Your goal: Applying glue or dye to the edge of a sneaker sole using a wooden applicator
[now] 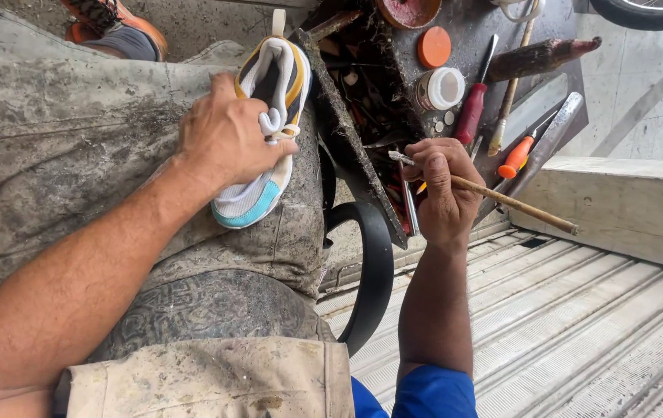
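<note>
Gripping a small sneaker (269,131), the left hand (227,139) closes over its laces and tongue and presses it onto the grimy cloth (76,131) spread across the person's lap. That shoe is white with yellow trim at the collar and a turquoise patch at the toe; it lies at about 10 o'clock from the picture's centre, heel toward 12 and toe toward 6. At 3 o'clock from the shoe, the right hand (443,190) is shut around a thin wooden-handled brush (501,200), fingers curled over the stem; its whitish tip points toward 9 o'clock and the handle runs off toward 4 o'clock. Tip and shoe are apart, with a dirty board edge (351,147) between them. Just above the right hand, at 12 o'clock, sits a tray of tools (393,93): a red-handled screwdriver (471,108), a small white-lidded jar (440,87) beside it and an orange cap (433,46) beyond that. An orange-handled screwdriver (519,157) lies at 2 o'clock from the hand, near a flat metal bar (552,139) and a thick wooden stick (540,56). Below the hands, a black curved strap (370,263) loops down toward 6 o'clock beside ribbed metal flooring (579,333). A foot in an orange shoe (114,23) shows at 11 o'clock, at the top edge.
</note>
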